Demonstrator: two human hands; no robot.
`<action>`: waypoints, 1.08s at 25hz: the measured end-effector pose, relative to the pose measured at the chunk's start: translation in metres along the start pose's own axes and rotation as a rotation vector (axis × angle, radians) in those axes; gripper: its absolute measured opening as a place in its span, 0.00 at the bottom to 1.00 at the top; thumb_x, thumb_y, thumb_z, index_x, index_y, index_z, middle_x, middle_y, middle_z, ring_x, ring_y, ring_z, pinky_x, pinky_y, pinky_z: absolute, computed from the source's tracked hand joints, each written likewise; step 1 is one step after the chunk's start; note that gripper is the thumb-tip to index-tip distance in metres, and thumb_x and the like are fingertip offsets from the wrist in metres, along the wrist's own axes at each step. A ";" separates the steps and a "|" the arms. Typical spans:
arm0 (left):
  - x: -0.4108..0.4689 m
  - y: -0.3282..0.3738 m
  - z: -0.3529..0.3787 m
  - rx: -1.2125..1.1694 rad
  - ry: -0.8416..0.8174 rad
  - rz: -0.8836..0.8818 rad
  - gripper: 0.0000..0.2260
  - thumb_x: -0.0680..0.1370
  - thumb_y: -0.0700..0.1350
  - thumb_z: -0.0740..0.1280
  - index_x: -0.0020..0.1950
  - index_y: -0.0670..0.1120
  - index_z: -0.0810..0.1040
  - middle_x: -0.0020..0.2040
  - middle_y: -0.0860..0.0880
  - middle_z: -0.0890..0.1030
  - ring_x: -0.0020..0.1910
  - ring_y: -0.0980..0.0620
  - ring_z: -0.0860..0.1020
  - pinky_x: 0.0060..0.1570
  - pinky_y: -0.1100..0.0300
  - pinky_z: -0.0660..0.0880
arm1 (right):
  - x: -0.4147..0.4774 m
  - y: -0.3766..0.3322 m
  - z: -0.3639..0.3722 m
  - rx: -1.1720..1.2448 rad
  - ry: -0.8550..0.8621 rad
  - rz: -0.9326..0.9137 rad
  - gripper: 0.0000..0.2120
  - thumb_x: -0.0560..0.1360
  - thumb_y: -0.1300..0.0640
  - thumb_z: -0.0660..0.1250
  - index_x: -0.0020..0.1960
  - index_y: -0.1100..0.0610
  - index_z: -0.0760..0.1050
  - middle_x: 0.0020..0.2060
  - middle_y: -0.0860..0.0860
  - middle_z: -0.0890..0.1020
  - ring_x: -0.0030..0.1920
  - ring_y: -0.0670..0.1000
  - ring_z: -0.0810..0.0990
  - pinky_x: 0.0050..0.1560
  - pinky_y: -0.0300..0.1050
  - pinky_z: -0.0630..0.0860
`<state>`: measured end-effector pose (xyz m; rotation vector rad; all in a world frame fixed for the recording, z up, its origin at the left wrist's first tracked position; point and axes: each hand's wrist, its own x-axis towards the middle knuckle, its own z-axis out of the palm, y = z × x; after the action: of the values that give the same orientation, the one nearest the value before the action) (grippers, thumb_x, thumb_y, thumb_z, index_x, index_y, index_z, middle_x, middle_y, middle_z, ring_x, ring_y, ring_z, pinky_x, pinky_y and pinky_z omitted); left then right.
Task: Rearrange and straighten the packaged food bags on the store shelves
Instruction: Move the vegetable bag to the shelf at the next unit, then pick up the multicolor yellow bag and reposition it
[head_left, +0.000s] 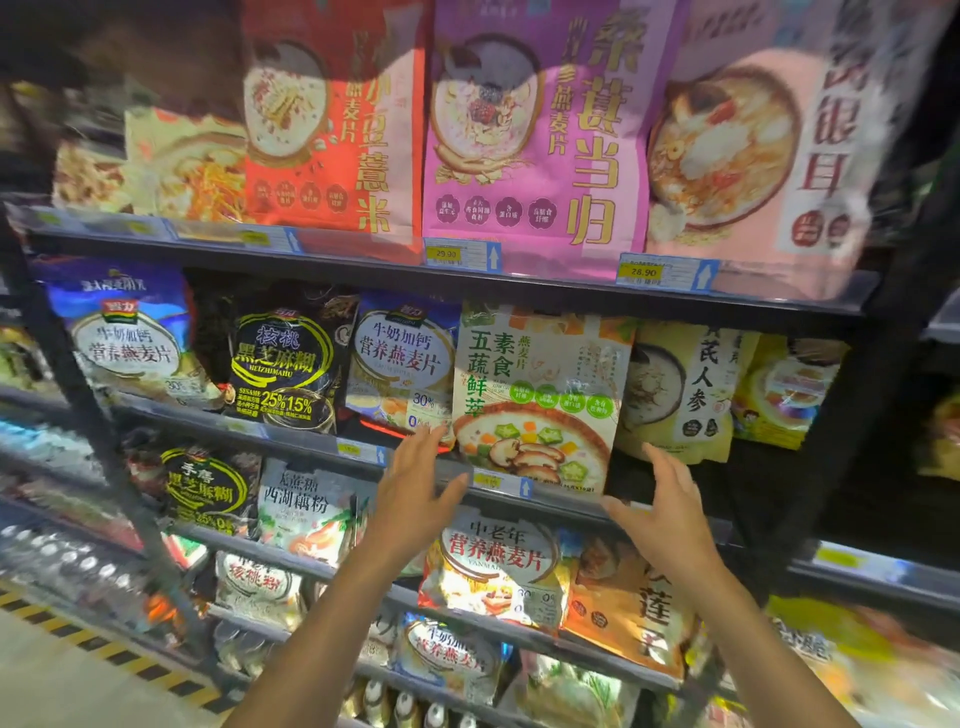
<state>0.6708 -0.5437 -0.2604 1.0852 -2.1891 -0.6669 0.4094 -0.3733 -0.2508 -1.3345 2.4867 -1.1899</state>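
Both hands were up in front of the middle shelf, fingers spread, palms facing the stock, holding nothing. The left hand (415, 486) sat just below the bottom left corner of the green veggie oatmeal bag (540, 395), fingertips about at its edge; can't tell if they actually touched. The right hand (670, 506) hovered just off the bag's lower right corner, clear of it. That bag stood upright at the front of the shelf, partly covering the blue milk oatmeal bag (400, 358) to its left, with a yellow ginseng bag (685, 389) tucked in behind on its right. Further left was a black sesame paste bag (283, 364), leaning a bit. The shelf rail (291, 434) had small yellow price tags clipped on. One shelf up and farther back, big red (337, 119), purple (535, 130) and pink bags (753, 150) stood side by side. Down low on the left, a strip of yellow-black hazard tape (104, 644) ran along the floor.
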 end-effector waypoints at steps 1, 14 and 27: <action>-0.010 0.005 -0.001 0.049 0.001 0.022 0.34 0.82 0.60 0.63 0.84 0.57 0.52 0.85 0.54 0.51 0.84 0.52 0.46 0.81 0.39 0.53 | -0.010 -0.003 -0.007 -0.037 0.004 -0.029 0.44 0.75 0.43 0.74 0.82 0.52 0.56 0.81 0.50 0.58 0.81 0.53 0.56 0.78 0.56 0.63; -0.083 0.121 0.022 0.340 0.066 0.377 0.37 0.80 0.65 0.63 0.84 0.58 0.51 0.86 0.50 0.48 0.84 0.46 0.43 0.81 0.37 0.46 | -0.111 0.014 -0.126 -0.534 0.206 -0.196 0.41 0.73 0.44 0.76 0.80 0.48 0.62 0.81 0.53 0.59 0.82 0.57 0.55 0.78 0.58 0.60; -0.121 0.376 0.222 0.207 -0.091 0.713 0.35 0.81 0.65 0.61 0.84 0.59 0.48 0.85 0.53 0.46 0.84 0.49 0.42 0.82 0.41 0.50 | -0.184 0.207 -0.362 -0.702 0.367 0.032 0.40 0.70 0.46 0.79 0.78 0.52 0.68 0.79 0.58 0.63 0.78 0.62 0.63 0.72 0.63 0.70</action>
<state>0.3775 -0.2032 -0.2020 0.3007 -2.5332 -0.1715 0.2375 0.0445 -0.1871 -1.2556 3.3748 -0.5962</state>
